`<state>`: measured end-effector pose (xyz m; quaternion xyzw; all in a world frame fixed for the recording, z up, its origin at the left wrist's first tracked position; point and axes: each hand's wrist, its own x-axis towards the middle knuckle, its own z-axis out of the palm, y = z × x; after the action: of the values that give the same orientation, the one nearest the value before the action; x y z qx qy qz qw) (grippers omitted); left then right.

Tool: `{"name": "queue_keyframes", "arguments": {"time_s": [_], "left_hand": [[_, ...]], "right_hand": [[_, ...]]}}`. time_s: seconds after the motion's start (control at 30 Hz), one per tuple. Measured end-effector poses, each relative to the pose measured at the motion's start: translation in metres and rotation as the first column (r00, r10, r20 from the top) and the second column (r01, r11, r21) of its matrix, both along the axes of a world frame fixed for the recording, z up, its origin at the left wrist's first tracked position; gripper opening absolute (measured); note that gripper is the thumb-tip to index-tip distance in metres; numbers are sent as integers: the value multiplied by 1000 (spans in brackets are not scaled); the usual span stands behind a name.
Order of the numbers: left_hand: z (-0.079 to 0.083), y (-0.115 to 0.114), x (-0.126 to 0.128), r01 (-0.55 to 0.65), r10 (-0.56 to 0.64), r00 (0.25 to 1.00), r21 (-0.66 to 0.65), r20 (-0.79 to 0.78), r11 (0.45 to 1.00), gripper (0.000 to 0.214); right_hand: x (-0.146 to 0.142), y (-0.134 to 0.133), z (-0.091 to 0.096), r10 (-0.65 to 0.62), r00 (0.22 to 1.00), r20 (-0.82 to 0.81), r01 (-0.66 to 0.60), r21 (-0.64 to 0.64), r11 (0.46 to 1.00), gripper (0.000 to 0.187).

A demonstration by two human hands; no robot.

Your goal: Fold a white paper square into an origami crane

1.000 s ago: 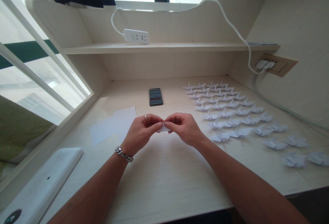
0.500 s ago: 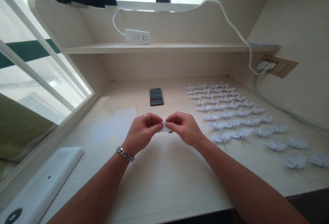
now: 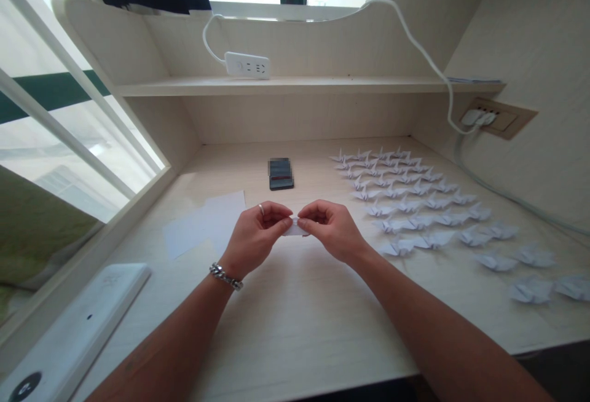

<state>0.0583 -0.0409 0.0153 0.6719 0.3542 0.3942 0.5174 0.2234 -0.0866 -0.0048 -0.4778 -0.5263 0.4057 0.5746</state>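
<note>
A small folded piece of white paper [image 3: 293, 228] is pinched between my two hands above the middle of the desk. My left hand [image 3: 258, 230], with a ring and a chain bracelet at the wrist, grips its left end between thumb and fingers. On its right end, my right hand [image 3: 332, 230] has thumb and fingers closed the same way. The fingertips cover much of the paper, so its exact fold is hidden. To the left lie flat white paper sheets [image 3: 198, 228]. Rows of folded paper cranes [image 3: 408, 203] stand to the right.
A dark phone-like object [image 3: 281, 174], partly blurred, lies behind my hands. At the left edge sits a long white device [image 3: 87, 322]. A white power strip [image 3: 247, 65] rests on the shelf [image 3: 304, 86]; its cable runs to a wall socket [image 3: 500, 117] on the right.
My fingertips have drawn very slightly apart, and a little more of the white paper shows between them. Everything else stays in place.
</note>
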Motion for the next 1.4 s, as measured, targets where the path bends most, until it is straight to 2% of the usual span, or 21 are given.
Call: {"name": "queue_keyframes", "arguments": {"time_s": [0.2, 0.47, 0.67, 0.77, 0.9, 1.13, 1.27, 1.4], "left_hand": [[-1, -2, 0, 3, 0, 999, 64, -45, 998, 15], [1, 2, 0, -16, 19, 999, -50, 45, 999, 14], [-3, 2, -1, 72, -70, 985, 9, -161, 997, 24], [-2, 0, 0, 80, -66, 971, 53, -231, 995, 22], [1, -1, 1, 55, -35, 970, 73, -242, 996, 21], [-1, 2, -1, 25, 7, 963, 115, -271, 993, 19], [-2, 1, 0, 36, -5, 963, 108, -271, 993, 20], [-1, 3, -1, 87, -79, 974, 33, -212, 996, 19]], "right_hand": [[0, 1, -1, 36, 999, -16, -36, -38, 999, 15], [3, 2, -1, -13, 998, 65, 12, 17, 1000, 11], [1, -1, 1, -25, 993, 118, 19, 51, 999, 9], [0, -1, 0, -25, 990, 136, 14, 78, 997, 8], [0, 1, -3, 1, 999, 38, -3, 70, 998, 12], [5, 5, -2, 66, 991, -121, -72, -52, 996, 21], [4, 3, -1, 67, 997, -39, -69, -47, 997, 23], [4, 2, -2, 18, 999, 43, -18, -10, 1000, 18]]}}
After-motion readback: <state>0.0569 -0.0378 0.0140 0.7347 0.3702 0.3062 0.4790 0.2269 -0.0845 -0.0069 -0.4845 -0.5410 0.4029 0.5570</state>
